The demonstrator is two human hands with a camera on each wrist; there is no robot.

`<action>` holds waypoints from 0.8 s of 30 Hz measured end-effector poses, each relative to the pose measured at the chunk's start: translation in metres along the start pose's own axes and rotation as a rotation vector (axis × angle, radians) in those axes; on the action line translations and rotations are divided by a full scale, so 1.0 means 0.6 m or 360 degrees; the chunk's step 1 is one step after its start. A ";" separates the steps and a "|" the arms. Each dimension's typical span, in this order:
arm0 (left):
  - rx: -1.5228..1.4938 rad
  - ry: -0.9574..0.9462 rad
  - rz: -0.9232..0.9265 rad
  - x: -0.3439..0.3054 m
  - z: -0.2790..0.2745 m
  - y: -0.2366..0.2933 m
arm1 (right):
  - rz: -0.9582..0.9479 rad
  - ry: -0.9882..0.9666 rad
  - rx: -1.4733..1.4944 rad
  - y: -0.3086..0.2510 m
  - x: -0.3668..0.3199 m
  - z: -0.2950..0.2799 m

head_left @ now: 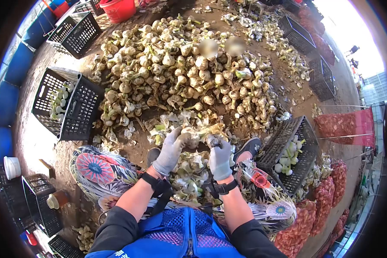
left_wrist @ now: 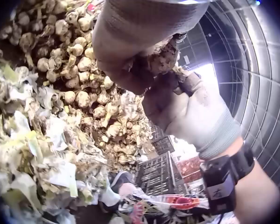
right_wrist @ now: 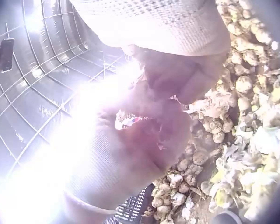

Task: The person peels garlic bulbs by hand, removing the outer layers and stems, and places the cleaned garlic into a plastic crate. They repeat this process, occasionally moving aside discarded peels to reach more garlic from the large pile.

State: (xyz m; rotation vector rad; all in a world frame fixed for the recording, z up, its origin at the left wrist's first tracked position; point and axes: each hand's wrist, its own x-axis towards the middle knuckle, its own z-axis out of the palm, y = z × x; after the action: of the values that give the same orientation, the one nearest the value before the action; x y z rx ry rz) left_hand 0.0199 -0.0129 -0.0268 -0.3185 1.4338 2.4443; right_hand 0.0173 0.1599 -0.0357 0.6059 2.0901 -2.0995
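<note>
In the head view a bulb [head_left: 192, 141], brownish and dirty, lies at the fingers of the gloved left hand [head_left: 171, 150]. The left wrist view shows the left hand [left_wrist: 140, 39] with its fingers curled round this bulb [left_wrist: 164, 59]. Just to the right is the gloved right hand [head_left: 220, 158], its thumb and fingers pinched together over something dark and small at the bulb's side. In the left wrist view the right hand [left_wrist: 191, 109] touches the bulb's underside. Glare and the gloves hide most of the bulb in the right wrist view.
A large heap of bulbs [head_left: 159, 64] lies beyond the hands. Peeled skins [head_left: 189, 172] cover the ground between the legs. Black crates with white bulbs stand at left [head_left: 75, 116] and right [head_left: 305, 155]. Red net sacks [head_left: 296, 223] stand at the lower right.
</note>
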 end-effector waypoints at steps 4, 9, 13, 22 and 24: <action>0.0236 -0.0007 0.0109 -0.005 -0.003 -0.020 | -0.0004 -0.0030 0.0145 -0.014 -0.012 -0.004; 0.0792 0.0046 0.0350 -0.012 0.002 -0.028 | -0.0090 -0.0171 0.0174 0.011 0.004 -0.018; -0.0015 -0.0118 0.0016 -0.022 -0.010 -0.023 | 0.0008 -0.0473 0.0235 -0.025 -0.007 -0.028; -0.0589 -0.0802 -0.0900 -0.027 -0.008 -0.024 | -0.0548 -0.0714 -0.0374 -0.081 -0.008 -0.042; -0.0436 -0.0911 -0.0917 -0.049 0.021 -0.003 | -0.0077 -0.0949 0.0144 -0.038 0.003 -0.039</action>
State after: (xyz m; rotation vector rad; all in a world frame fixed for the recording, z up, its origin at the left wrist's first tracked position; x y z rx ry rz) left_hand 0.0477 -0.0049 -0.0124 -0.0566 0.6527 2.0095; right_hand 0.0124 0.1843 -0.0141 -0.0725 1.6895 -2.0669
